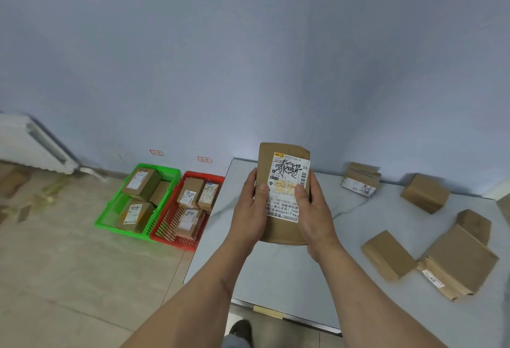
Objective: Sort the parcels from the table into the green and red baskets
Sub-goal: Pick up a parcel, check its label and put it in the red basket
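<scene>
Holding the parcel [284,179] upright above the near-left part of the table [276,278], both hands are clamped on its lower half. The left hand [249,209] wraps the left edge, the right hand [313,209] wraps the right edge, and each thumb presses on the front, on the white label [288,176]. The other fingers are hidden behind the parcel.

The parcel looks like a flat brown paper package with a folded top. It seems stiff enough to stand up between the hands without bending, and I judge it as light, because the thumbs do not press deep. The paper is matt, so it should not slip much. The label mentions a liquid product, so maybe the content is a little heavy or can break; a gentle drop is safer than a throw. The best place to hold is the two long edges, as now, or one hand around the lower edge.

To the left, on the floor, the green basket [110,218] and the red basket [215,179] stand touching side by side, each with boxes already inside. On the right part of the table about five more boxes [425,193] wait, well apart from the hands.
</scene>
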